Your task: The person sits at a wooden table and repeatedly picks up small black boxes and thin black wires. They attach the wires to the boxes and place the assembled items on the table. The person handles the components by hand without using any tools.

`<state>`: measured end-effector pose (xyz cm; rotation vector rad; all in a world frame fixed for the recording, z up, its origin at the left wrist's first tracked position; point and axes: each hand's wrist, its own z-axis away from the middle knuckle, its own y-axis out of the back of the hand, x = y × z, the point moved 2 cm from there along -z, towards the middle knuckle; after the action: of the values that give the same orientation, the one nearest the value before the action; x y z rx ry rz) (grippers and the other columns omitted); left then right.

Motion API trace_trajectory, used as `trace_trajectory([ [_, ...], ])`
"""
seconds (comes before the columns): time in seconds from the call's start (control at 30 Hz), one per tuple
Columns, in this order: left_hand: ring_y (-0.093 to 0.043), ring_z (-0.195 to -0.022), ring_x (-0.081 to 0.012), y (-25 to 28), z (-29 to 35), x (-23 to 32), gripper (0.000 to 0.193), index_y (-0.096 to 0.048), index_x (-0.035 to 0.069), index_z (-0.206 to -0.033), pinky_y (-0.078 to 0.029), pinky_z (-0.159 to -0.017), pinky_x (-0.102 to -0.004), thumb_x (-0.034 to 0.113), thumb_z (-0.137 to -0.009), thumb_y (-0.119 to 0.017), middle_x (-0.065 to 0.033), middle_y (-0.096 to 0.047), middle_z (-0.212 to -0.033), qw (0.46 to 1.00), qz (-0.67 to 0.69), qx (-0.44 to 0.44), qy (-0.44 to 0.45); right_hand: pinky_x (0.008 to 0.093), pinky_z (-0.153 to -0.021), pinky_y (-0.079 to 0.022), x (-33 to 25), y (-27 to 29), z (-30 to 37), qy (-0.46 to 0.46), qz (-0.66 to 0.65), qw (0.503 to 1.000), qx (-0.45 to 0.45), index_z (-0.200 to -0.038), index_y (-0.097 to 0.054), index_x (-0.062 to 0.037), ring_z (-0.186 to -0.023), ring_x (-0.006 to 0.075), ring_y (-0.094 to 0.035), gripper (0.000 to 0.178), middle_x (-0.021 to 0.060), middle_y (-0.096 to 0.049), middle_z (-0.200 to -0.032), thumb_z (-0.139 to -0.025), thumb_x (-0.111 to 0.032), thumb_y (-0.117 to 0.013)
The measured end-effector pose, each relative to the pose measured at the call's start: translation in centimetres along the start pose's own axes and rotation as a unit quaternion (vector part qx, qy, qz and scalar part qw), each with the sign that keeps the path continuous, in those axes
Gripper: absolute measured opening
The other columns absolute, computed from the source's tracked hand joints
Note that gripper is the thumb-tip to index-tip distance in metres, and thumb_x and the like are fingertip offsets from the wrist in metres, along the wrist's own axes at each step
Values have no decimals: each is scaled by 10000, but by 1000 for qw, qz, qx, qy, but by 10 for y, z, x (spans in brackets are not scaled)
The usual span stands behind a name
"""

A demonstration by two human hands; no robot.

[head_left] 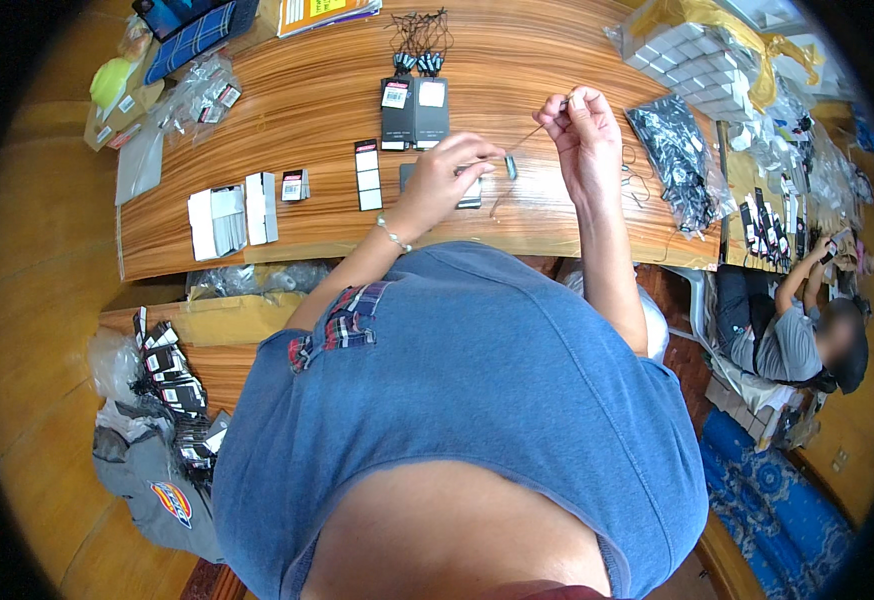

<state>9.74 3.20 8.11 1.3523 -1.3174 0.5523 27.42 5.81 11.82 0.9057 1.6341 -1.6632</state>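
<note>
Mid-threading on one tag, batch looks early to about halfway. Left hand point(444, 177) has its fingers pinched on a small dark hang tag point(510, 166), held just above the worktop point(307, 110); right hand point(582, 130) is raised, thumb and forefinger pressed together on the end of a thin string point(532, 133) that runs down toward the tag. Whether the string is already through the tag's hole I can't tell, it's too fine at this size. Done so far, judging by the layout: two dark strung tags point(415, 105) lie flat near the far middle of the worktop with their cord loops bunched above them, so at least a couple are finished. A dark flat piece point(469, 195) lies on the worktop right under the left hand, partly hidden. Left to do: white label cards point(225, 215) stacked at the left, a narrow label strip point(367, 175) and a small card point(295, 185) between them and the hands, all apparently unstrung. Black bundle in clear plastic point(677, 160) sits just right of the right hand, probably the cord supply. More dark tags heaped in a pile point(172, 375) on the lower shelf at the left, state unclear. A box of small white cartons point(692, 55) is at the far right. Another person point(807, 330) is working separately at right.
</note>
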Motion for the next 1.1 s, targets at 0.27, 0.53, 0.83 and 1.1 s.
trace_trajectory([
  [0.27, -455, -1101, -300, 100, 31, -100, 567, -543, 75, -1166, -394, -927, -391, 298, -679, -730, -130, -526, -1136, 901, -367, -74, 219, 226, -651, -440, 1, 2, 10, 20, 59, 998, -10, -970, -512, -35, -677, 89, -474, 89, 19, -498, -749, -905, -95, -500],
  [0.53, -468, -1071, -287, 106, 45, -111, 543, -517, 61, -1086, -415, -900, -383, 213, -630, -770, -107, -505, -1140, 897, -392, -49, 200, 224, -728, -428, -1, 5, 8, -19, 121, 992, -22, -982, -527, 1, -760, 104, -520, 147, 33, -549, -818, -842, 26, -491],
  [0.83, -597, -752, -98, 90, 17, -19, 282, -478, 35, -998, -481, -654, -228, 57, -782, -657, -76, -637, -827, 978, 104, 76, 164, 218, -648, -460, 11, -37, 22, -8, 235, 965, -112, -971, -521, 6, -701, 89, -574, 150, 48, -599, -749, -825, 1, -554],
  [1.1, -603, -775, -83, 51, -8, 32, 166, -568, 0, -919, -486, -693, -202, 3, -776, -652, -61, -647, -836, 985, 98, 78, 119, 214, -559, -425, 11, -61, 24, 114, 375, 916, -83, -886, -548, -7, -627, 60, -523, 111, 26, -582, -701, -778, 5, -570],
])
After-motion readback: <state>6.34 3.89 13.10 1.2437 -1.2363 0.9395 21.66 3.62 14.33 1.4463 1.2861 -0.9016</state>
